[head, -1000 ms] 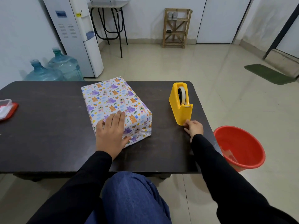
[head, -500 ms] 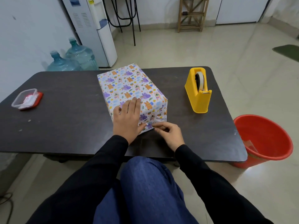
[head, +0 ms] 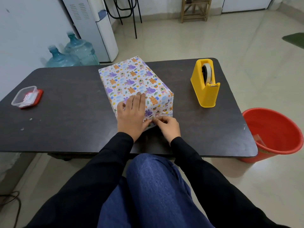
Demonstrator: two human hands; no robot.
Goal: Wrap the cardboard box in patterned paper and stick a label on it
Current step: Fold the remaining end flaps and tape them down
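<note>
the right hand [head: 167,127], fingers curled, is pinching the near end of the wrapped box [head: 136,79]. the left hand [head: 131,116] is lying flat on its top, fingers straight. the box is sitting mid-frame on the dark table [head: 74,112], the yellow tape dispenser [head: 205,89] at its right.

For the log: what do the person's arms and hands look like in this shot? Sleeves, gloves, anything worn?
Both arms are covered by long, plain black sleeves, the left sleeve and the right sleeve, which end at the wrists. The left hand and right hand are bare: no gloves, and no watch, rings or markings show.
</note>
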